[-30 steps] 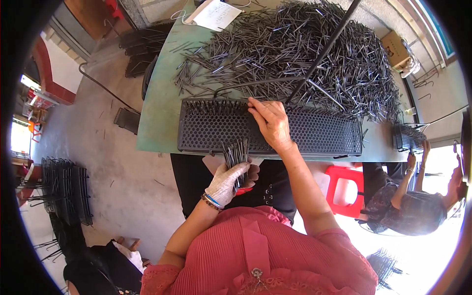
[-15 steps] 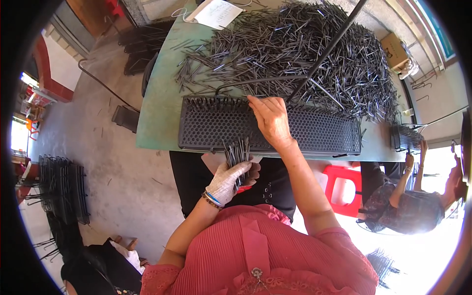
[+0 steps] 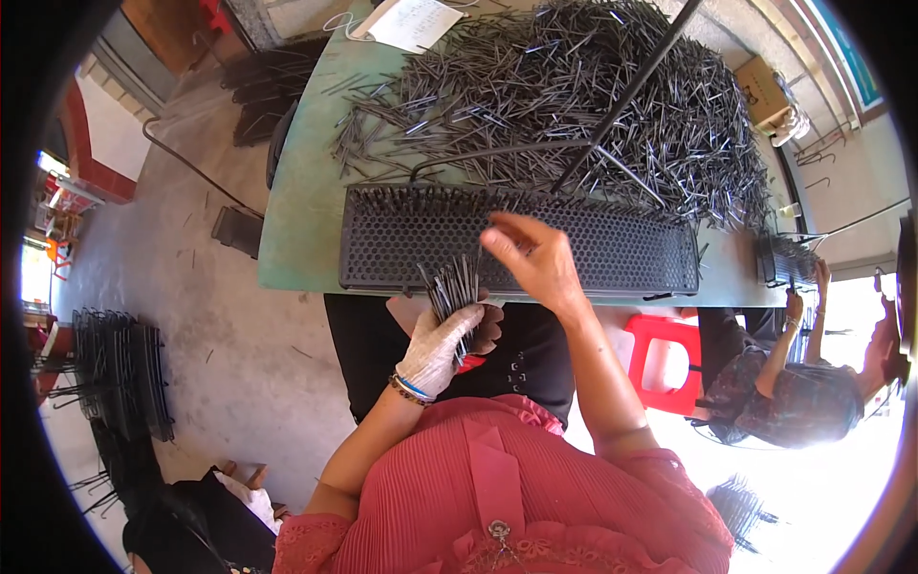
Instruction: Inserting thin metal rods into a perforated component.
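My left hand [image 3: 438,342], in a pale glove, is wrapped around a bundle of thin dark metal rods [image 3: 455,285] that stand roughly upright, below the front edge of a long black perforated rack [image 3: 430,253]. Along the rack's far side, many similar rods stick up in its holes, densest at the left. Bare and slightly blurred, my right hand [image 3: 538,265] hovers over the middle of the rack, just right of the bundle's tops. Its thumb and forefinger are apart, and no rod shows between them.
Behind the rack, a large heap of loose rods [image 3: 574,96] covers the green table [image 3: 296,230]. A bent black bar [image 3: 626,96] rises across the heap. Paper [image 3: 416,24] lies at the back left. Another person [image 3: 794,392] works at the right, near a red stool [image 3: 655,359].
My right hand has left the rods at the rack's far side and come nearer to me, its fingers parting. The left hand still holds its bundle, having hardly moved.
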`<state>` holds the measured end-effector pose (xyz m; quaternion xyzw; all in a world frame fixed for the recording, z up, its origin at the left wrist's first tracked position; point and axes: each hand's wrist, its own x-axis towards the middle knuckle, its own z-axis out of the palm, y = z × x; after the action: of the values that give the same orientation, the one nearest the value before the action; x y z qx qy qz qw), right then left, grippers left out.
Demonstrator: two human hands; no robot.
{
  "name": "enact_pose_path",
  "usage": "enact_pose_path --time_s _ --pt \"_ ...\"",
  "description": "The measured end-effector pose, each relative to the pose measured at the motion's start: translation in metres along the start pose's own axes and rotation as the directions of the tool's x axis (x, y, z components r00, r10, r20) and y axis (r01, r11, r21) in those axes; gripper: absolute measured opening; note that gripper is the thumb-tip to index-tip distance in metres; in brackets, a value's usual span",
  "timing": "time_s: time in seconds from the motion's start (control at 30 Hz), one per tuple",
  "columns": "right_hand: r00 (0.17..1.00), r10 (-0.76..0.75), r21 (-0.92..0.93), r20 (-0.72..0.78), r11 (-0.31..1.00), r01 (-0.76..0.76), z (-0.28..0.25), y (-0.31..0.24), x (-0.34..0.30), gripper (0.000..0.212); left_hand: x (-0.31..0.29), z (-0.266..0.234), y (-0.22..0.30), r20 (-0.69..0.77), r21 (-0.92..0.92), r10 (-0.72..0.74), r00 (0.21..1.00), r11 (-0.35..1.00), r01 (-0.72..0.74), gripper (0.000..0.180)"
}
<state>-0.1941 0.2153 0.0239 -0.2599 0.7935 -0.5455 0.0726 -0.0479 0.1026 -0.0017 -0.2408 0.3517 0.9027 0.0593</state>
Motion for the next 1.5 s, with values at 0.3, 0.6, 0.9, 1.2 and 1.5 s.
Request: enact_pose_path --time_s 0.3,0.6,0.9,1.2,1.5 --pt "0.900 0.245 0.254 0.361 0.903 -0.347 -0.017 0.020 -0.012 0.022 0.010 0.008 -0.006 0.007 0.107 -0.012 1.000 0.994 0.012 0.030" --pt "0.892 0.294 0.282 0.343 0.874 -0.396 -0.020 0.013 -0.013 0.023 0.009 0.015 -0.007 -0.028 0.097 0.009 1.000 0.995 -0.006 0.030" --pt "0.859 0.273 0.315 0.434 0.847 -0.429 -0.025 0.011 -0.008 0.023 0.007 0.013 -0.004 -0.012 0.125 0.032 0.999 0.992 -0.031 0.029" --pt "0.928 0.221 0.384 0.300 0.863 -0.329 -0.027 0.012 -0.012 0.017 0.004 0.016 -0.010 -0.130 -0.071 0.018 0.991 0.997 -0.028 0.026" --pt "0.964 -0.140 0.056 -0.225 0.986 0.157 -0.018 0.019 0.036 0.016 0.006 0.016 -0.005 -0.050 -0.048 -0.093 0.994 0.995 0.090 0.025"
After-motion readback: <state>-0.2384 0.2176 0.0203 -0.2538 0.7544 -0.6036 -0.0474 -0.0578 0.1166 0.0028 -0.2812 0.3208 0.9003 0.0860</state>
